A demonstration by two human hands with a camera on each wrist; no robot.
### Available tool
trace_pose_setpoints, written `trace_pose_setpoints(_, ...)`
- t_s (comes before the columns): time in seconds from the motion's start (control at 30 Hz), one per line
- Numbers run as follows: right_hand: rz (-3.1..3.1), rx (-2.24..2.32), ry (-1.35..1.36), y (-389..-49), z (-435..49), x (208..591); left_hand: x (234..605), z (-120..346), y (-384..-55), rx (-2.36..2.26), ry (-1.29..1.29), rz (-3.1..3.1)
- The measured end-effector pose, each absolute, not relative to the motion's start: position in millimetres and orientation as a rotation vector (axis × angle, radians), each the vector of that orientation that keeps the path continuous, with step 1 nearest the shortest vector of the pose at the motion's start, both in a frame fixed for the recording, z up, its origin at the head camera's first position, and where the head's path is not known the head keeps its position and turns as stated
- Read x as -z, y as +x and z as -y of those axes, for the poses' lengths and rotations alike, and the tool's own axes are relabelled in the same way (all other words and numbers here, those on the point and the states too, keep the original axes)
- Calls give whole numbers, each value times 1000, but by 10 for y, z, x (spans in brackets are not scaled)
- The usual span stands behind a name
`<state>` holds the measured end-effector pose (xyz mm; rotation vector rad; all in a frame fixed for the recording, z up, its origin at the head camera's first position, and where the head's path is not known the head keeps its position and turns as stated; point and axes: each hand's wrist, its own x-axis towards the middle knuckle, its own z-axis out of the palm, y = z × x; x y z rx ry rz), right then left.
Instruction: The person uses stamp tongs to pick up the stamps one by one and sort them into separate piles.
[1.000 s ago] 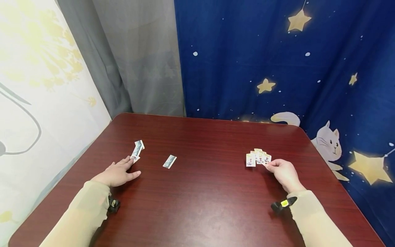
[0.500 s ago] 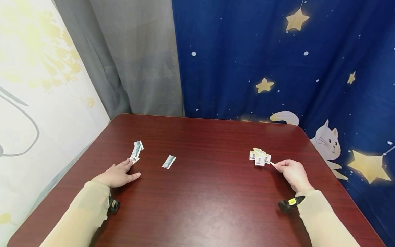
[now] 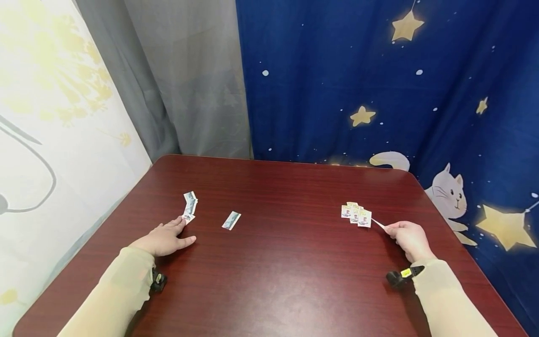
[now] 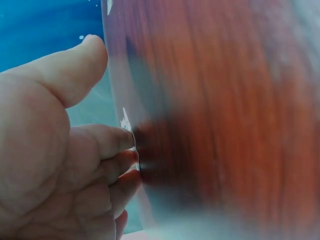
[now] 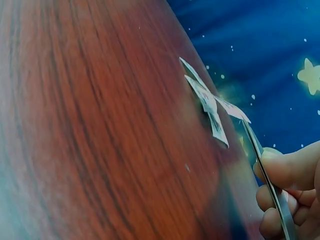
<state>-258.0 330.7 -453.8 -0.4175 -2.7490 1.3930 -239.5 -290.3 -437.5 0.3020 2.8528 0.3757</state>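
Note:
My right hand (image 3: 410,239) pinches slim metal tweezers (image 5: 267,177) between thumb and fingers. Their tips meet the edge of a small white printed card (image 5: 233,109), which overlaps the right side of a cluster of similar cards (image 3: 346,211) in the head view. On the left side of the table, my left hand (image 3: 164,238) lies with its fingers extended and thumb spread. Its fingertips touch the near end of a short row of overlapping blue-grey and white cards (image 3: 190,206). The left wrist view shows those fingertips (image 4: 125,140) against the tabletop, a card edge beside them.
One blue-grey card (image 3: 231,220) lies alone between the hands, nearer the left. Everything rests on a dark red wooden table (image 3: 269,281). Behind it hang a grey curtain (image 3: 198,70) and a blue star-patterned curtain (image 3: 316,84).
My right hand has moved rightward with the tweezers, and the front card has shifted from the cluster's left side to its right. My left hand has slid slightly right, nudging the nearer cards of the row.

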Motion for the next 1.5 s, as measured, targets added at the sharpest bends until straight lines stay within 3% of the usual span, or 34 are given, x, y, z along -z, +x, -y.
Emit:
trace_pose_setpoints(0.93,2956,-900,-433,-2471,-3429,4465,4360,2824,-2385,-332,324,-2851)
trace_pose_setpoints(1.5,2906,-948,-240,-2522,-2764,4317,4382,2471,-2447,-271,437,-2829)
